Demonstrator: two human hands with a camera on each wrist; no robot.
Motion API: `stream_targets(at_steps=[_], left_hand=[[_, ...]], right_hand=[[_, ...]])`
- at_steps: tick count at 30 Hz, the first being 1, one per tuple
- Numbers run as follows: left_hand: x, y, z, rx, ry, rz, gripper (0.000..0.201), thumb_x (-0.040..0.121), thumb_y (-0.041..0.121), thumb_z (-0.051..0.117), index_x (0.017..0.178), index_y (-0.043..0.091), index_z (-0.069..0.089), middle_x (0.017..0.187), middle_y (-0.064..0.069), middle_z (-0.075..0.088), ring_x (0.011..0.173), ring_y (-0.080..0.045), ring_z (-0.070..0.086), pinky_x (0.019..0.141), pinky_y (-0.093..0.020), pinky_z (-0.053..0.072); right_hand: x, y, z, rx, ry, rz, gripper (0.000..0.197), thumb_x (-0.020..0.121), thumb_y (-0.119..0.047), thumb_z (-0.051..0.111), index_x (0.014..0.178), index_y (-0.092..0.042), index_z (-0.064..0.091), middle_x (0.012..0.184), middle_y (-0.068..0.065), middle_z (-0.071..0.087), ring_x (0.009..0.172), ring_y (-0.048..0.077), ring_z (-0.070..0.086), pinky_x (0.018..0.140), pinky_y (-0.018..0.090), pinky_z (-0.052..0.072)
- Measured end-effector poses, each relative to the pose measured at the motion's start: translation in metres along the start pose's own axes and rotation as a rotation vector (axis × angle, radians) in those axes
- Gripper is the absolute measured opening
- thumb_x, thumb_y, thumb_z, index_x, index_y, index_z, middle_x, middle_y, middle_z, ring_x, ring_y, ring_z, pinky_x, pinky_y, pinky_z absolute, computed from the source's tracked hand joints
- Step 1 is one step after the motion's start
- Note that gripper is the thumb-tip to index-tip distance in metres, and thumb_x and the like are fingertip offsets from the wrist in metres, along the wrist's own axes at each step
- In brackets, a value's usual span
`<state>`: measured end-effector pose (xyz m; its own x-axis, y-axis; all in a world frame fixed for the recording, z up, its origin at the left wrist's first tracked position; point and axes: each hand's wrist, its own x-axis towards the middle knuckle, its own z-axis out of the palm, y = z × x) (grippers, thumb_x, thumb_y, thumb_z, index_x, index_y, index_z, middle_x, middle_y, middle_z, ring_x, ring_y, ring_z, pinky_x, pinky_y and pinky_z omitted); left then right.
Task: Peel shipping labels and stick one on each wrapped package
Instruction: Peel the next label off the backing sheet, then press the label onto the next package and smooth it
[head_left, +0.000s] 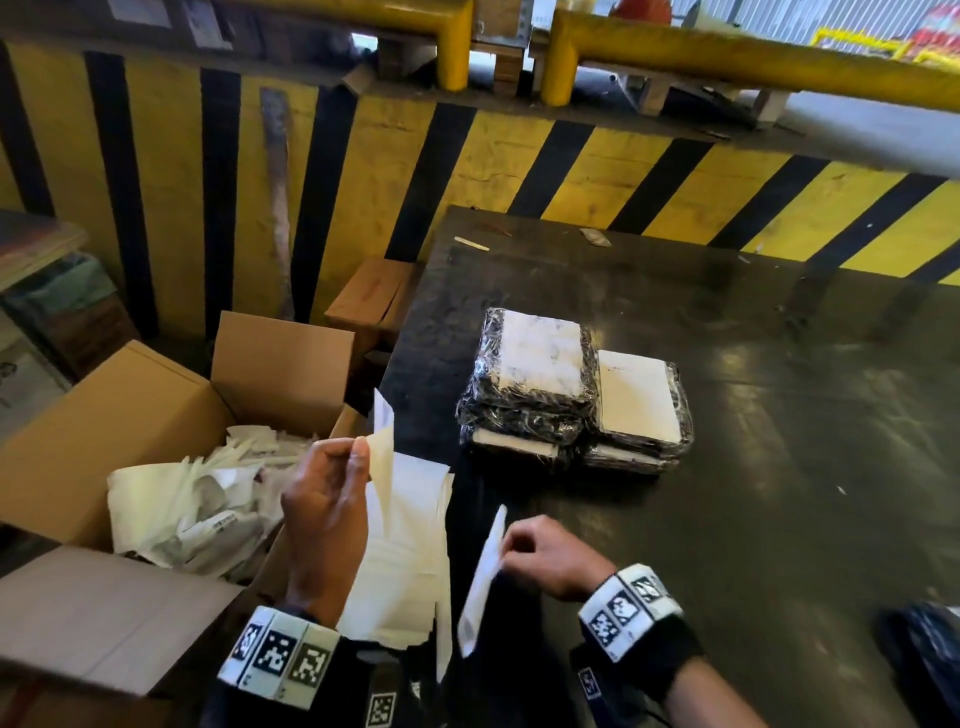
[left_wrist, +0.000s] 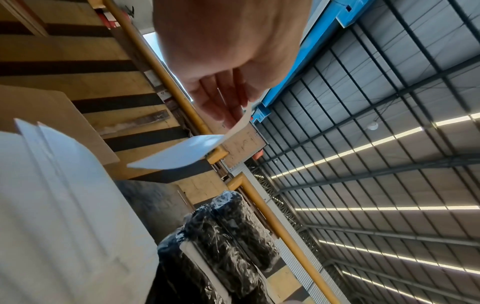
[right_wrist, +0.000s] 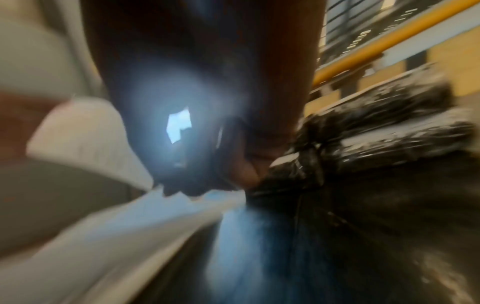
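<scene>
Head view: left hand (head_left: 324, 499), lower centre, pinches the top edge of a cream backing sheet (head_left: 382, 457) between thumb and fingers; the sheet rises above the fingertips. More sheets (head_left: 400, 561) hang below and right of that hand. Right hand (head_left: 550, 556), lower centre-right, pinches a white label (head_left: 483, 577) by its upper part; the label hangs down-left, apart from the backing. Packages (head_left: 571, 384) in black film sit in two adjoining stacks at frame centre on the dark table (head_left: 779, 467); each top one carries a white label. An open box (head_left: 156, 415) holding crumpled paper scraps (head_left: 197, 499) stands at lower left, beside the table edge.

Left wrist view: left hand (left_wrist: 221, 61) at top centre, fingers curled onto a strip of the backing sheet (left_wrist: 182, 152), which bends out toward centre-left. Sheets (left_wrist: 52, 205) fill the lower left. Packages (left_wrist: 228, 236) lie at lower centre.

Right wrist view: heavily blurred. Right hand (right_wrist: 207, 102) is a dark mass at top centre; grip cannot be read here. Label (right_wrist: 103, 216) is a pale streak at lower left. Packages (right_wrist: 389, 133) smear across centre-right.
</scene>
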<state>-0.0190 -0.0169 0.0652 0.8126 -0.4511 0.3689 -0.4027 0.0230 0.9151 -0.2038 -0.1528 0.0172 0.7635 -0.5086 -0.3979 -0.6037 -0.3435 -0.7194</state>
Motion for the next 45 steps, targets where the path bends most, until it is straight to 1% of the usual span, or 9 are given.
stream_targets(at_steps=[3, 8, 15, 22, 28, 33, 41, 43, 45], left_hand=[[-0.013, 0.007, -0.001, -0.067, -0.031, -0.02, 0.012, 0.093, 0.009, 0.054, 0.083, 0.011, 0.062, 0.074, 0.005, 0.063, 0.068, 0.005, 0.061, 0.059, -0.005, 0.046], [-0.032, 0.005, -0.002, -0.113, -0.154, -0.011, 0.02, 0.087, 0.013, 0.06, 0.075, 0.028, 0.063, 0.074, 0.008, 0.069, 0.067, 0.0, 0.063, 0.059, -0.006, 0.047], [-0.052, 0.008, 0.028, -0.174, -0.465, 0.112, 0.004, 0.081, 0.03, 0.07, 0.078, 0.028, 0.071, 0.075, 0.013, 0.069, 0.07, -0.012, 0.064, 0.066, -0.017, 0.05], [-0.094, 0.025, 0.093, -0.108, -0.753, 0.195, 0.008, 0.079, 0.03, 0.071, 0.079, 0.021, 0.073, 0.083, 0.014, 0.068, 0.077, -0.007, 0.065, 0.069, -0.018, 0.048], [-0.097, 0.039, 0.14, 0.019, -0.434, 0.031, 0.022, 0.083, 0.031, 0.071, 0.099, 0.017, 0.068, 0.098, 0.007, 0.067, 0.093, -0.008, 0.064, 0.081, -0.029, 0.053], [-0.108, 0.043, 0.18, -0.106, -0.653, -0.255, 0.009, 0.086, 0.023, 0.068, 0.083, 0.015, 0.071, 0.085, -0.003, 0.075, 0.081, -0.022, 0.072, 0.074, -0.049, 0.058], [-0.088, 0.052, 0.234, 0.047, -0.597, -0.214, 0.007, 0.087, 0.021, 0.067, 0.084, 0.015, 0.066, 0.091, -0.002, 0.07, 0.084, -0.018, 0.067, 0.073, -0.03, 0.057], [-0.072, 0.057, 0.253, 0.134, -0.574, -0.127, 0.009, 0.09, 0.017, 0.063, 0.083, 0.011, 0.06, 0.097, 0.001, 0.063, 0.087, -0.015, 0.062, 0.071, -0.018, 0.051], [-0.061, 0.058, 0.271, 0.226, -0.563, -0.043, 0.011, 0.092, 0.015, 0.058, 0.083, 0.011, 0.052, 0.098, -0.001, 0.058, 0.089, -0.018, 0.057, 0.073, -0.025, 0.051]], right_hand=[[0.012, -0.002, 0.019, -0.21, -0.096, -0.007, 0.014, 0.086, -0.014, 0.061, 0.093, -0.007, 0.071, 0.1, 0.009, 0.071, 0.086, 0.01, 0.062, 0.072, 0.019, 0.043], [0.009, -0.004, 0.028, -0.307, 0.001, -0.029, 0.023, 0.081, -0.034, 0.069, 0.083, -0.011, 0.066, 0.085, 0.002, 0.068, 0.081, 0.015, 0.061, 0.073, 0.03, 0.048], [-0.028, -0.009, -0.014, 0.558, 0.32, -0.047, 0.042, 0.095, -0.038, 0.048, 0.066, -0.01, 0.059, 0.059, 0.005, 0.063, 0.047, 0.015, 0.05, 0.047, 0.023, 0.039], [-0.062, 0.032, -0.053, 0.565, 0.448, -0.083, 0.016, 0.083, -0.008, 0.069, 0.071, -0.01, 0.058, 0.062, -0.001, 0.059, 0.057, 0.006, 0.05, 0.056, 0.022, 0.04], [-0.113, 0.084, -0.097, 0.672, 0.544, -0.096, 0.013, 0.084, -0.012, 0.068, 0.074, -0.018, 0.063, 0.089, 0.015, 0.071, 0.083, 0.025, 0.065, 0.08, 0.039, 0.051], [-0.132, 0.12, -0.116, 0.715, 0.511, -0.084, 0.009, 0.086, -0.008, 0.066, 0.078, -0.009, 0.062, 0.089, 0.011, 0.073, 0.079, 0.014, 0.067, 0.066, 0.021, 0.05], [-0.1, 0.139, -0.151, 0.787, 0.593, -0.003, 0.009, 0.086, -0.009, 0.065, 0.077, -0.008, 0.064, 0.084, 0.002, 0.072, 0.073, 0.003, 0.065, 0.065, 0.016, 0.05], [-0.081, 0.14, -0.166, 0.895, 0.595, 0.017, 0.009, 0.086, -0.008, 0.065, 0.09, 0.0, 0.065, 0.094, 0.006, 0.073, 0.084, 0.01, 0.069, 0.07, 0.02, 0.055], [-0.064, 0.14, -0.181, 0.961, 0.587, 0.047, 0.018, 0.086, -0.009, 0.065, 0.098, 0.005, 0.061, 0.099, 0.008, 0.072, 0.089, 0.016, 0.07, 0.074, 0.026, 0.057]])
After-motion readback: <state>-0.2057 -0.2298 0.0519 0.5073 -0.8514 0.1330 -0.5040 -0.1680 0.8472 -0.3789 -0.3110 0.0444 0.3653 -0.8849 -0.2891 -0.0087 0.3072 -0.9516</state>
